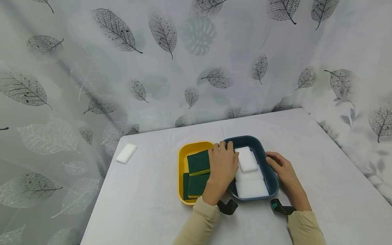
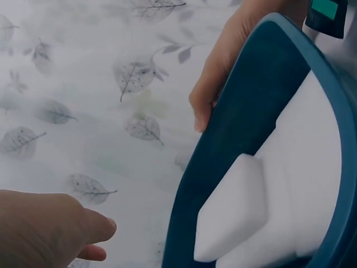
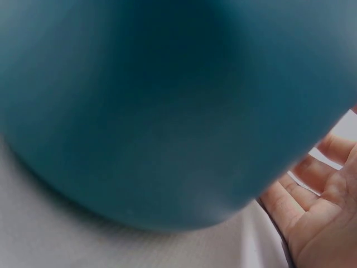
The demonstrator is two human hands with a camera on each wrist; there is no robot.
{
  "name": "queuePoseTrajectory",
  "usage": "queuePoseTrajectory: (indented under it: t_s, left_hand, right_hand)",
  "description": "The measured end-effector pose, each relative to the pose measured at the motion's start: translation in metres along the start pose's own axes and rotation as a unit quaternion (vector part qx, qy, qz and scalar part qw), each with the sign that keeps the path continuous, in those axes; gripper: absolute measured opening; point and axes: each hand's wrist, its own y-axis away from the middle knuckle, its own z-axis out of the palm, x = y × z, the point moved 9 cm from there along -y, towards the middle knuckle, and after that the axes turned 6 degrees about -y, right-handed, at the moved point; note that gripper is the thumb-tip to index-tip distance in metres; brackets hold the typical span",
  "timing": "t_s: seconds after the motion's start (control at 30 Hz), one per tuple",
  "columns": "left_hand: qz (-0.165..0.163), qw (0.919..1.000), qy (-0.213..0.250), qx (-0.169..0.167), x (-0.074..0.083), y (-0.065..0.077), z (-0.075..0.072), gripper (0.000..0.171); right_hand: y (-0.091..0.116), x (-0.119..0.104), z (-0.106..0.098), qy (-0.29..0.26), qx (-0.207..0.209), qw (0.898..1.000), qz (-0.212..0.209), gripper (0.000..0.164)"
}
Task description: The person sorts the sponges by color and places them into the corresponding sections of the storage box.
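Observation:
My left hand (image 1: 222,166) is over the gap between a yellow tray (image 1: 180,160) and a dark blue tray (image 1: 273,180), fingertips by the blue tray's left rim. In the left wrist view that hand (image 2: 53,231) shows loosely bent fingers, apart from the blue tray, with nothing visible in them. My right hand (image 1: 283,170) rests against the blue tray's right outer wall; the right wrist view shows its spread fingers (image 3: 315,170) there. White sponges (image 1: 251,187) lie in the blue tray, one white sponge (image 1: 246,159) on top. Green-and-yellow scouring sponges (image 1: 198,185) fill the yellow tray, partly hidden by my left hand.
A lone white sponge (image 1: 126,153) lies at the table's far left corner. The white-covered table (image 1: 147,204) ends at a leaf-printed curtain (image 1: 171,81) behind and on both sides. The two trays stand side by side.

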Motion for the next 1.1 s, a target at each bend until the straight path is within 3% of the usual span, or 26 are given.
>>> queuePoseTrajectory:
  t_s: [0.4, 0.57, 0.87, 1.1]
  left_hand:
    - [0.007, 0.9999, -0.005, -0.012, -0.047, -0.008, -0.007, 0.055]
    - [-0.012, 0.9996, 0.009, -0.023, -0.077, -0.013, -0.003, 0.057]
    - [-0.046, 0.9985, 0.028, -0.009, -0.134, -0.014, 0.001, 0.058]
    - [-0.075, 0.9965, 0.027, -0.027, -0.178, -0.011, 0.017, 0.059]
  right_hand:
    - [-0.001, 0.002, -0.001, 0.021, 0.003, 1.0, 0.015, 0.056]
    - [0.0, 0.002, 0.0, 0.023, -0.002, 0.999, 0.023, 0.059]
    - [-0.002, 0.003, 0.001, 0.014, -0.003, 1.0, 0.023, 0.058]
    - [0.0, 0.003, 0.001, 0.008, -0.002, 1.0, 0.024, 0.057]
